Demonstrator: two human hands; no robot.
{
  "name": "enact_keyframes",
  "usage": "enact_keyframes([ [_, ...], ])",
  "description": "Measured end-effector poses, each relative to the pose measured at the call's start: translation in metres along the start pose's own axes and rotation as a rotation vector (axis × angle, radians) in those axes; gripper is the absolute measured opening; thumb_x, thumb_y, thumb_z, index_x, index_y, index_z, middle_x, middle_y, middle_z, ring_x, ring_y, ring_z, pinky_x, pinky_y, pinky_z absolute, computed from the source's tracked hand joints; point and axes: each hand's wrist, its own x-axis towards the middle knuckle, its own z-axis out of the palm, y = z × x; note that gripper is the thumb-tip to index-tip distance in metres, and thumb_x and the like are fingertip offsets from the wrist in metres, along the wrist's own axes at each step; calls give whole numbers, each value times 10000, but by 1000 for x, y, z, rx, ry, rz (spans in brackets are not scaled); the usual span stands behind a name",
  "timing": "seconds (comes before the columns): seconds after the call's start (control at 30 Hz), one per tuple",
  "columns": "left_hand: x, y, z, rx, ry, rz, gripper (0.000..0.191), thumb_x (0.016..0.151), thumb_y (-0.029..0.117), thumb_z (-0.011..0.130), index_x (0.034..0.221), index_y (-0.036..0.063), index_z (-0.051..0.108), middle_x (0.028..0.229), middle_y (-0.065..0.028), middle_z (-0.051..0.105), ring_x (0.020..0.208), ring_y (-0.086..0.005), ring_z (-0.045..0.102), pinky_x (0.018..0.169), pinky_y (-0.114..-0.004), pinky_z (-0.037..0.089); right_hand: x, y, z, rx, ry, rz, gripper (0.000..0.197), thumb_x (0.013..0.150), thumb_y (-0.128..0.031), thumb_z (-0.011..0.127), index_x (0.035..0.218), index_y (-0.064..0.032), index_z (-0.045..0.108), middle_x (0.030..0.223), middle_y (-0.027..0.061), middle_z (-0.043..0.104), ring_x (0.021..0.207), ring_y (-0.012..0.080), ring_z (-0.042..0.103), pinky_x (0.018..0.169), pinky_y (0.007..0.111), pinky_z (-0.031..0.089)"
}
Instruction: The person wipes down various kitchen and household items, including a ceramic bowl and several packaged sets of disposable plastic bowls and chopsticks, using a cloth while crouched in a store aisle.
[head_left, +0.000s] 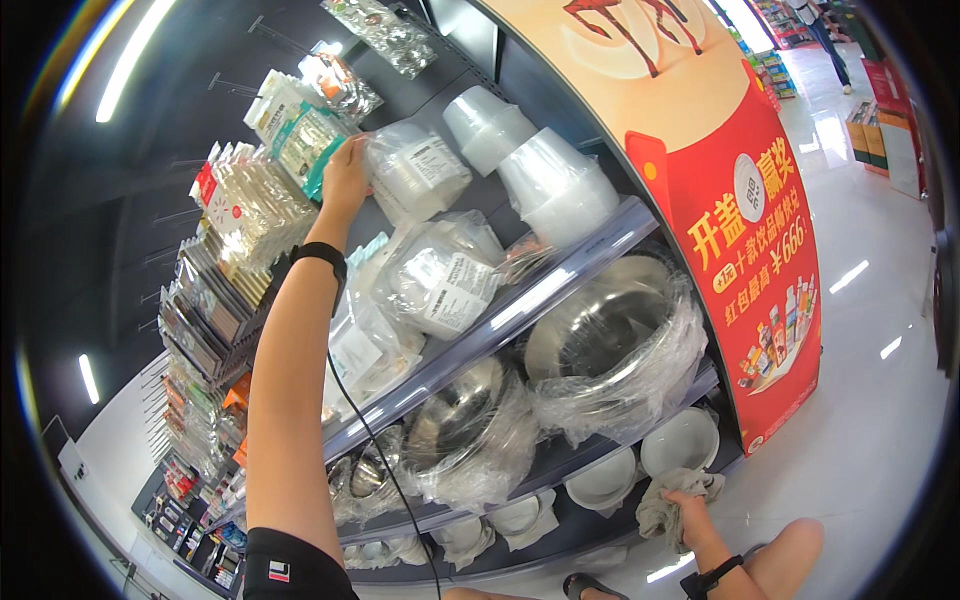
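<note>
My left hand (346, 174) is raised to the upper shelf, its fingers closed at the edge of a clear bag of stacked plastic bowls (416, 169). Its fingertips are partly hidden. Just behind the hand hangs a teal and white package (289, 127). Another bagged stack of bowls (439, 277) lies below, and stacked white plastic tubs (559, 187) stand to the right. Low at the right, my right hand (690, 517) grips a crumpled grey cloth (656, 506), close to a white bowl (679, 442) on the bottom shelf.
Plastic-wrapped steel basins (607, 337) fill the middle shelf behind a clear shelf edge strip (525, 300). Hanging packs (247, 195) line the left. A red and yellow printed panel (750, 262) closes the shelf's right end. A black cable crosses the view. A person walks far off.
</note>
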Motion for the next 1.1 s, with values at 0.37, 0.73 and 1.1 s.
enact_keyframes([
  [0.37, -89, 85, -91, -529, 232, 295, 248, 978, 157, 508, 1029, -43, 643, 860, -67, 639, 770, -137, 541, 712, -286, 440, -24, 21, -3, 127, -141, 225, 237, 867, -64, 581, 1089, 17, 599, 965, 137, 678, 867, 290, 695, 738, 419, 593],
  [0.73, -469, 76, -38, -648, 58, -363, 317, 1011, 273, 519, 1036, -11, 657, 1098, -99, 586, 1007, -151, 564, 879, -277, 440, -61, 30, -26, -76, -46, 151, 384, 871, -265, 657, 1196, -65, 610, 1095, 78, 670, 986, 242, 653, 859, 371, 525],
  [1.1, -647, 53, -42, -318, 24, -560, 300, 862, -71, 486, 1069, 29, 679, 1202, -143, 526, 1021, -226, 561, 815, -268, 452, -110, 15, -16, -411, -31, -149, 445, 994, -269, 552, 1301, 49, 507, 1176, 156, 629, 1035, 249, 623, 855, 335, 508],
])
